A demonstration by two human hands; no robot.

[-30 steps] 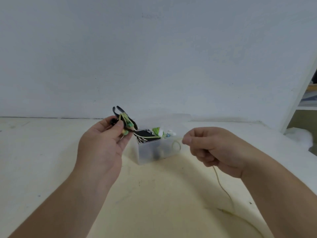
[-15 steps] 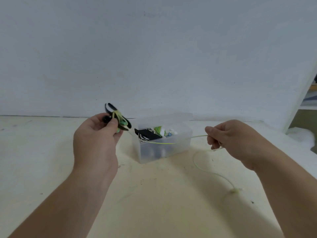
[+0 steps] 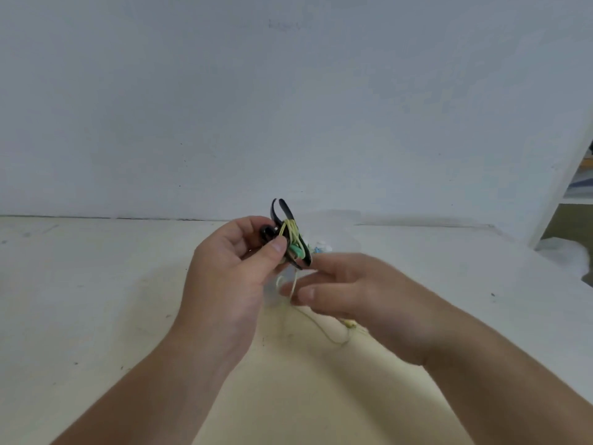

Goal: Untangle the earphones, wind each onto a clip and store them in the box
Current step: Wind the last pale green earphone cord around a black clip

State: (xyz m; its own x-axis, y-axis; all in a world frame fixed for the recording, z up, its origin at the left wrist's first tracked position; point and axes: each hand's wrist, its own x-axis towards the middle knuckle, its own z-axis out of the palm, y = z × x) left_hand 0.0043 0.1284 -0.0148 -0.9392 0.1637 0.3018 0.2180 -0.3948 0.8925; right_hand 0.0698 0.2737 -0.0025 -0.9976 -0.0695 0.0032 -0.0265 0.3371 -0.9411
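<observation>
My left hand (image 3: 234,277) pinches a black clip (image 3: 282,216) between thumb and fingers, held up above the table. Yellow-green earphone cable (image 3: 290,231) is wound round the clip, with a green earbud tucked at its lower part. My right hand (image 3: 349,290) is just right of and below the clip, blurred by motion, with the loose cable (image 3: 321,326) running between its fingers and trailing down to the table. The clear plastic box (image 3: 321,245) stands behind both hands and is almost wholly hidden; only a little of its contents shows.
The cream table (image 3: 96,284) stretches left and right of my hands, with a pale wall behind. A white upright panel (image 3: 564,175) and a shelf stand at the far right edge.
My right hand has swung in from the right, bringing the cable back to the clip. My left hand with the clip has shifted right, in front of the box.
</observation>
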